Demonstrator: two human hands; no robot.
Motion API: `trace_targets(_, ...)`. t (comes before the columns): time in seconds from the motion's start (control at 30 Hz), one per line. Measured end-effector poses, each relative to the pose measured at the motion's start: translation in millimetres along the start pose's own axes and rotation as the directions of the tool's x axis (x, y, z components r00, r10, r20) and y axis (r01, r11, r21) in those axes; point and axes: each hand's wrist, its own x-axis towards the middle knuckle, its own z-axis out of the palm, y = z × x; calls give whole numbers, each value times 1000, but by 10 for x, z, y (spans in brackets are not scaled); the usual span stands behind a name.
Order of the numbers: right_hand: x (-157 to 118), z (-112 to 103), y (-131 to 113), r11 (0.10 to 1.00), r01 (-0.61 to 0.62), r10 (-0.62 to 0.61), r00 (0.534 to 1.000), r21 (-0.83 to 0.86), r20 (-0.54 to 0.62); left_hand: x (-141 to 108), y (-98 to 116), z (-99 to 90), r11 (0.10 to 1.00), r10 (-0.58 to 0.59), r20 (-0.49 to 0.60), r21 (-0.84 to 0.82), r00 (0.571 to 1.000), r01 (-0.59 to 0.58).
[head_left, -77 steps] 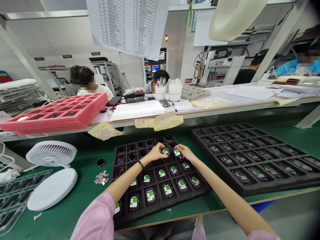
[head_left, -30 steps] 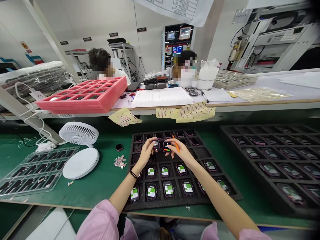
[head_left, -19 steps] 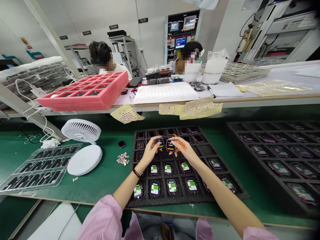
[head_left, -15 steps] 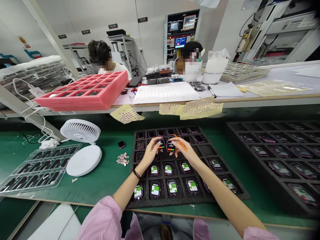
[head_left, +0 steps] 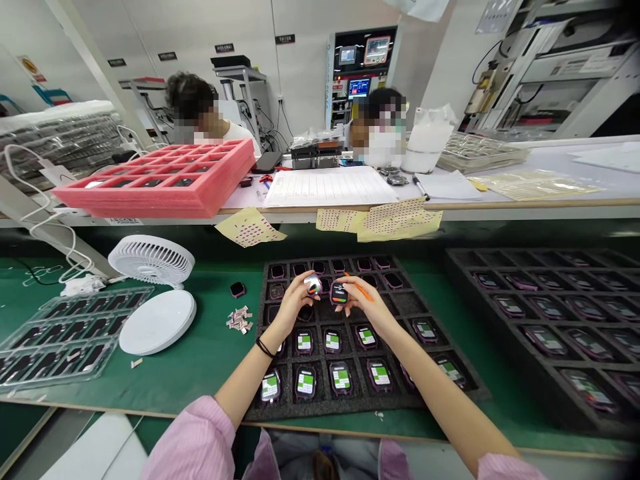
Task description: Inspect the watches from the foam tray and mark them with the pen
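My left hand grips a smartwatch, tilted so a shiny metal face shows. My right hand pinches a second smartwatch with a lit screen, and an orange stylus lies along those fingers. The two hands are close together, and the watches are nearly touching. Below them is a black foam tray. Watches with green screen labels sit in its nearer cells, and dark pink-rimmed watches fill its far rows.
A second black tray of watches lies to the right. A loose watch, pinkish strips, a white fan and a clear plastic tray lie left. Two people sit beyond the shelf with a pink foam tray.
The left hand has turned its watch, so a shiny face shows instead of the lit screen. The two watches remain held close together, and the view has shifted slightly.
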Motion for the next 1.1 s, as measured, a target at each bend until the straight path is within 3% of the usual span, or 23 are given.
trace_targets(0.1, -9, 11, 3, 1000, 3, -3, 1000, 8, -4, -24, -34, 21, 977, 128, -16, 174, 992, -123)
trace_targets(0.2, -7, 9, 25, 1000, 10, -10, 1000, 13, -1, -43, -47, 39, 958, 178, -2, 230, 984, -172)
trace_targets(0.7, 200, -102, 114, 986, 116, -128, 986, 117, 105, 87, -31, 91, 910, 228, -14, 358, 974, -207)
trace_targets(1.1, 201, -145, 75, 989, 70, -86, 989, 129, 121, 79, 8, 156, 904, 195, -51, 397, 979, -160)
